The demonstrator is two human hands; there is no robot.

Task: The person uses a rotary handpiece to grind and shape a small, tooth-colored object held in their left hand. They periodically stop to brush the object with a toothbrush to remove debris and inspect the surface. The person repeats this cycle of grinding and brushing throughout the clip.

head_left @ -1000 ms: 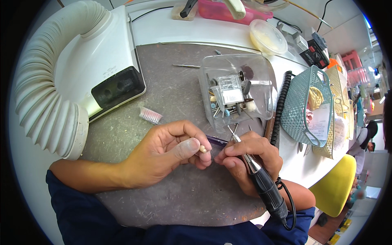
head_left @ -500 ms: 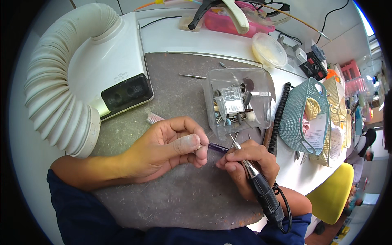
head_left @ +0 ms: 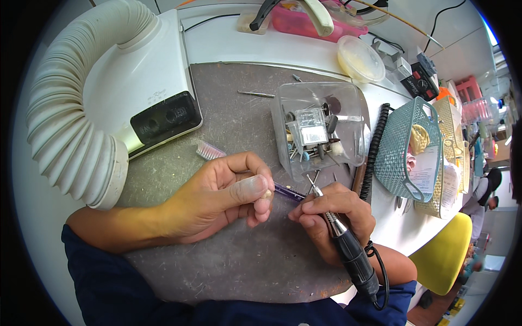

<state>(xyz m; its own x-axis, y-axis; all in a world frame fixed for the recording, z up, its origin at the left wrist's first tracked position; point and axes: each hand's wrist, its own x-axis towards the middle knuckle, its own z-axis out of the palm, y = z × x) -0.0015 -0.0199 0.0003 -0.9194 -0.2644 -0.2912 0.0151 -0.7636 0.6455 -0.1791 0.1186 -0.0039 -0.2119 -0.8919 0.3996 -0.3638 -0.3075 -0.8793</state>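
"As we look down in the head view, where is our small cream piece (head_left: 267, 194)?"

"Off the near left corner of the plastic box (head_left: 348, 93), pinched in our left hand (head_left: 217, 204)."

"And our right hand (head_left: 340, 212)?"

"Curled round a drill (head_left: 352, 258), just our side of the box, tip apart from the piece."

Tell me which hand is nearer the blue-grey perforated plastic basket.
Right. The right hand, holding a black-and-silver rotary handpiece, is left of the basket and closer to the person's body; the left hand is farther left.
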